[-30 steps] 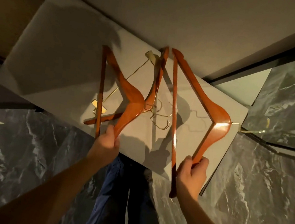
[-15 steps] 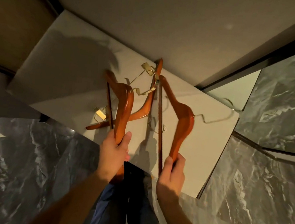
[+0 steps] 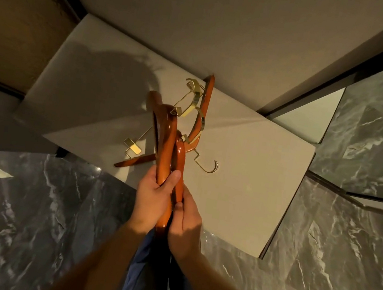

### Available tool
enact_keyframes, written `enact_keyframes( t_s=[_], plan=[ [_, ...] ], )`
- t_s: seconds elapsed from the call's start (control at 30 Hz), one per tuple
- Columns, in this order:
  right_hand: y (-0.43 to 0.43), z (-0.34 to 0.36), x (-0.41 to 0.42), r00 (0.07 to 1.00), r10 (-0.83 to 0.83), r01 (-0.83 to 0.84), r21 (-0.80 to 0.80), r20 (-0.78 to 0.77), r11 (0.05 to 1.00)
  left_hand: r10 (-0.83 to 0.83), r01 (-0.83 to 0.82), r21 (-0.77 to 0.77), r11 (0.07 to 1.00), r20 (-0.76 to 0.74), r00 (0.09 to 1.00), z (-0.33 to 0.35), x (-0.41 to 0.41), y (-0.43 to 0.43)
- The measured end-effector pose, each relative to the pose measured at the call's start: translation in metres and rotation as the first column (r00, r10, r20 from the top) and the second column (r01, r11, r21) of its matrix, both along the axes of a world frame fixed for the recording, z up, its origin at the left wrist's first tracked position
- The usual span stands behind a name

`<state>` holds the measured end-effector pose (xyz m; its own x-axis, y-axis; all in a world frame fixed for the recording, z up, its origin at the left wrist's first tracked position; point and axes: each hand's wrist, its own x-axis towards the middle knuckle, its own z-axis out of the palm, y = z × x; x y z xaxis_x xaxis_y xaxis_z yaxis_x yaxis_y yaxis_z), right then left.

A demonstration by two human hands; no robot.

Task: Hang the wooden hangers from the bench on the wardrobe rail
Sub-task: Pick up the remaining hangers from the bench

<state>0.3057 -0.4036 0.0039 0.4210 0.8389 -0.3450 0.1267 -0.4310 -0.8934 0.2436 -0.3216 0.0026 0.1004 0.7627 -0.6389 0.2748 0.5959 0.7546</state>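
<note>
Two glossy brown wooden hangers are pressed together upright above the pale bench (image 3: 239, 200). My left hand (image 3: 153, 198) grips the left hanger (image 3: 165, 138) near its lower end. My right hand (image 3: 185, 227) holds the right hanger (image 3: 180, 158) against it, and their gold hooks point up and away. A third wooden hanger (image 3: 205, 97) with gold clips and a gold hook (image 3: 207, 168) lies on the bench behind them, partly hidden. No wardrobe rail is in view.
The bench stands in a corner against a beige wall (image 3: 226, 27), with a dark panel (image 3: 13, 21) at the left. Grey marble floor (image 3: 27, 220) surrounds the bench. My legs in dark blue trousers (image 3: 150, 274) are directly below my hands.
Both hands have lifted their hangers off the bench and brought them together at the centre, turning them edge-on. The view has moved closer to the bench.
</note>
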Motion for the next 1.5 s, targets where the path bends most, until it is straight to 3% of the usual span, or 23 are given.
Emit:
enact_keyframes(
  t_s=[0.23, 0.37, 0.5, 0.6, 0.7, 0.87, 1.03, 1.2, 1.33, 1.4, 1.5],
  plan=[
    [0.011, -0.003, -0.002, 0.996, -0.032, 0.04, 0.091, -0.088, 0.995, -0.02, 0.021, -0.018, 1.0, 0.025, 0.999, 0.001, 0.002, 0.002],
    [0.016, -0.008, -0.003, 0.995, 0.051, -0.047, 0.05, -0.081, 0.998, 0.0, 0.0, 0.005, 1.0, 0.01, 1.0, 0.003, -0.005, 0.01],
    [0.013, -0.02, 0.006, 0.965, 0.244, -0.244, -0.011, 0.1, 0.97, 0.005, -0.005, 0.014, 1.0, -0.043, 0.999, 0.002, -0.021, 0.022],
    [0.021, -0.039, 0.024, 0.99, 0.074, -0.059, -0.121, 0.119, 0.991, -0.001, -0.003, -0.043, 0.999, -0.094, 0.996, -0.001, -0.037, 0.032],
    [0.04, -0.075, 0.045, 0.99, -0.106, 0.136, -0.385, 0.096, 0.913, 0.053, -0.058, -0.034, 0.998, -0.128, 0.99, 0.0, -0.053, 0.041],
    [0.092, -0.112, 0.054, 0.953, -0.278, 0.141, -0.636, -0.121, 0.759, 0.01, 0.03, 0.148, 0.989, -0.263, 0.965, 0.011, -0.081, 0.059],
    [0.144, -0.141, 0.032, 0.82, -0.52, 0.205, -0.726, -0.239, 0.657, -0.014, 0.071, 0.141, 0.987, -0.368, 0.93, 0.003, -0.122, 0.073],
    [0.164, -0.148, 0.015, 0.738, -0.65, 0.308, -0.765, -0.184, 0.566, 0.003, 0.046, 0.119, 0.992, -0.381, 0.924, -0.004, -0.151, 0.079],
    [0.151, -0.146, 0.001, 0.662, -0.745, 0.556, -0.615, -0.078, 0.559, 0.042, 0.0, 0.106, 0.994, -0.391, 0.919, -0.003, -0.159, 0.08],
    [0.14, -0.141, -0.001, 0.635, -0.767, 0.622, -0.529, -0.09, 0.577, 0.062, -0.012, 0.124, 0.992, -0.407, 0.911, -0.001, -0.159, 0.08],
    [0.12, -0.124, 0.007, 0.691, -0.709, 0.586, -0.465, -0.141, 0.664, 0.065, -0.029, 0.101, 0.994, -0.373, 0.925, -0.002, -0.161, 0.08]
  ],
)
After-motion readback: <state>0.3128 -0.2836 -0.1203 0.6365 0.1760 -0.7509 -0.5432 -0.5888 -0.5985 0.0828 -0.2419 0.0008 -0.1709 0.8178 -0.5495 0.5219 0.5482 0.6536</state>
